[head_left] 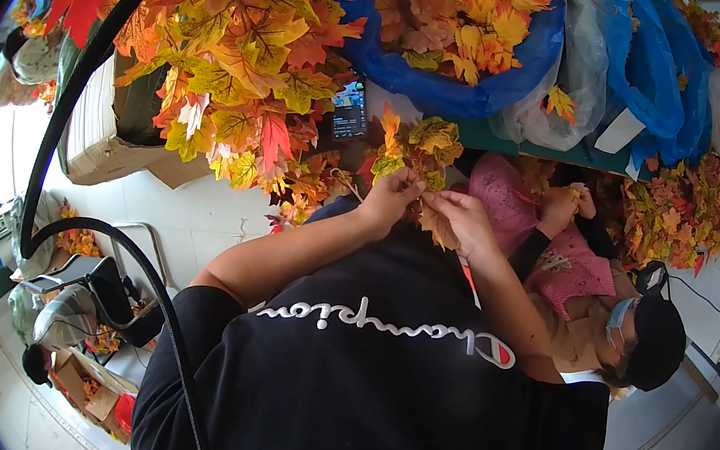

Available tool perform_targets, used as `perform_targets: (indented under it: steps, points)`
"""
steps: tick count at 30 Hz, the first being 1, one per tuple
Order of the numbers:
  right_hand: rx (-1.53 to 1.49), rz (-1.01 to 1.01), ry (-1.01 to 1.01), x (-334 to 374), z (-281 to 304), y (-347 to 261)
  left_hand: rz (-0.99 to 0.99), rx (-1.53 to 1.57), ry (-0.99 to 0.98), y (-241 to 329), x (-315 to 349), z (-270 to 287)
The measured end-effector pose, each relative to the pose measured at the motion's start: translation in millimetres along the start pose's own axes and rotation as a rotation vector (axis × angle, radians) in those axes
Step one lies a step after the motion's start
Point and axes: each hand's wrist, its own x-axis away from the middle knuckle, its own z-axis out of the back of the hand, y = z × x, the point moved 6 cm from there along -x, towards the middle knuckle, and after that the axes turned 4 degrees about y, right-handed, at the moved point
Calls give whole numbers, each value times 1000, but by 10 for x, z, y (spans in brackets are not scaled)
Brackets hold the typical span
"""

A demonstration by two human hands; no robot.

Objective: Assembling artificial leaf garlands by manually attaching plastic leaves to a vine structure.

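My left hand (391, 197) and my right hand (462, 221) are close together in front of my chest, both with fingers pinched. Between and above them is a sprig of artificial maple leaves (434, 143) in yellow, green and orange, its lower end in my left fingers. A tan-orange artificial maple leaf (440, 228) hangs under my right fingers, which pinch it. Exactly where leaf and sprig meet is hidden by the fingertips. Just beyond my left hand, a phone (350, 109) with a lit screen leans by the leaf pile.
A big heap of artificial maple leaves (237, 51) covers the left of the table. Blue plastic bags (479, 99) line its far side. At my right sits a co-worker (558, 253) in pink, hands on small pieces. A black cable (76, 84) crosses the left side.
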Motion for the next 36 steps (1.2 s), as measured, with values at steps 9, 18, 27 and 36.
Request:
perform_targets:
  steps: [9, 18, 27, 36]
  points:
    - [-56, 3, 10, -132, 4, 43, 168, 133, 9, 47, 34, 11]
    - [73, -6, -63, -44, -33, -294, 240, 201, 33, 39, 22, 15]
    - [-93, -183, -266, -13, 72, -142, 235, 102, 15, -52, -120, 103]
    - [-177, 166, -301, 64, -304, -324, 244, 363, 97, 91, -29, 135]
